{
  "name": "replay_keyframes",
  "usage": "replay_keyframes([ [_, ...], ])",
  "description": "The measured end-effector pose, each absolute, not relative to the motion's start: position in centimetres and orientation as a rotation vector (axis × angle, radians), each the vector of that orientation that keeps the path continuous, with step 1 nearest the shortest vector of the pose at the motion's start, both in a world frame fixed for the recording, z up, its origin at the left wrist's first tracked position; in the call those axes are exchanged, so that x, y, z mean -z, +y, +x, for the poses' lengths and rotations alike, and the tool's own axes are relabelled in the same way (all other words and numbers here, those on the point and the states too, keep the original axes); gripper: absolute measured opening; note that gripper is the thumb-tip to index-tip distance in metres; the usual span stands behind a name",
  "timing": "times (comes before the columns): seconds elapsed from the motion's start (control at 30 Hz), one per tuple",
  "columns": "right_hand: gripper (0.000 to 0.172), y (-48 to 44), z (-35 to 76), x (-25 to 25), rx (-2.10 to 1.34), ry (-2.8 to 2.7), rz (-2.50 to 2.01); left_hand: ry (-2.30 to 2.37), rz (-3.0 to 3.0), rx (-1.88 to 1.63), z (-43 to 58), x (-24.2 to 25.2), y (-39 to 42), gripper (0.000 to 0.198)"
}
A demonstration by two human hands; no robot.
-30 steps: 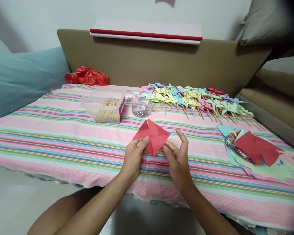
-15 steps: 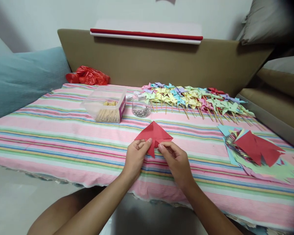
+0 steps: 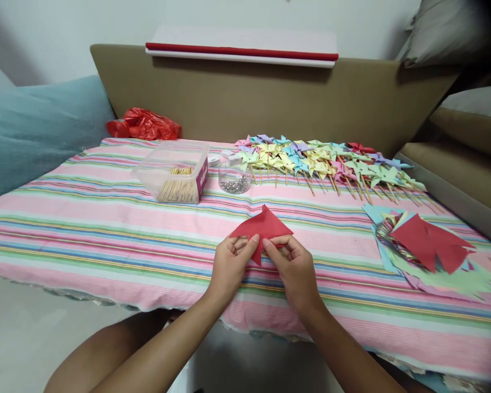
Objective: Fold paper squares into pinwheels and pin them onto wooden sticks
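Observation:
Between my two hands is a sheet of red paper [image 3: 265,221], cut into flaps and partly folded, above the striped cloth near its front edge. My left hand [image 3: 233,259] pinches the paper from the left, its thumb pressing near the centre. From the right, my right hand [image 3: 290,259] pinches it too, thumb tip close to the left one. A pointed flap hangs down between the thumbs. The fingertips behind the paper are partly hidden.
A clear plastic box [image 3: 147,172] of wooden sticks and a round clear jar [image 3: 234,183] of small metal pieces stand beyond. Paper pinwheels [image 3: 311,158] on sticks lie at the back right, cut paper sheets [image 3: 433,245] at right. A red plastic bag [image 3: 147,125] lies back left.
My right hand has brought its thumb and the paper edge closer to the left thumb at the centre. The red paper has turned slightly. The camera view has shifted a little.

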State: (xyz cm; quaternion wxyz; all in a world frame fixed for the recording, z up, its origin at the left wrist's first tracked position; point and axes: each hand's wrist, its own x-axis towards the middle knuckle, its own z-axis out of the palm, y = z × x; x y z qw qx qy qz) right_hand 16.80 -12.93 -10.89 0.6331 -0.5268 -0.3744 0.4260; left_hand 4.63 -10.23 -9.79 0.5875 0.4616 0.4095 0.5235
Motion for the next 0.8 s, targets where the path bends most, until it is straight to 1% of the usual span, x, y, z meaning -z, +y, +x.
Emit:
replay_keyframes([
  [0.5, 0.025, -12.89, 16.65, 11.16, -0.966, -0.821, -1.176, 0.914, 1.031, -1.21, 4.83, 9.93, -10.5, 0.034],
  [0.8, 0.028, -12.98, 16.59, 11.17, -0.954, -0.818, -1.194, 0.89, 1.001, -1.218, 4.88, 10.04, -10.56, 0.037],
])
